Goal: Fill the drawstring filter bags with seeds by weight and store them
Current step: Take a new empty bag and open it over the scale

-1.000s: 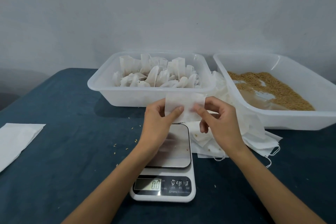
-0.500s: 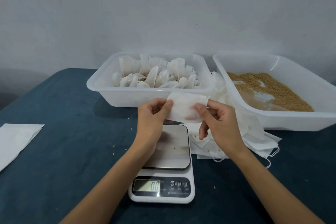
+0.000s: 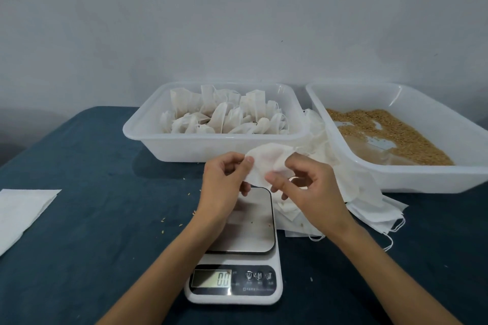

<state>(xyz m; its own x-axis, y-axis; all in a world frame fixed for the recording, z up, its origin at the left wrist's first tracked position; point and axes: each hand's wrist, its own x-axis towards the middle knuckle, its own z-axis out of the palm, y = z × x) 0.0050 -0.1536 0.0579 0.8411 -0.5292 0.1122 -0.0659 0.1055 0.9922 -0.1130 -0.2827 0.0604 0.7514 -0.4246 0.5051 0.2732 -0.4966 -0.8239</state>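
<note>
Now opening an empty bag point(image 3: 266, 163) above the scale point(image 3: 237, 221), pinched at its mouth between left hand point(image 3: 224, 182) and right hand point(image 3: 309, 187). Next, probably, needing the mouth held wide and seeds point(image 3: 396, 134) scooped in, weighed on the zeroed scale.

- Two white plastic tubs point(image 3: 148, 132) point(image 3: 422, 179) are counted on the counter point(image 3: 92, 245).
- One digital scale point(image 3: 235, 282) is counted.
- Two hands point(image 3: 224, 185) point(image 3: 311, 187) are seen.
- One opened filter bag point(image 3: 266, 161) is held.
- One flat paper sheet point(image 3: 21, 208) is counted.
</note>
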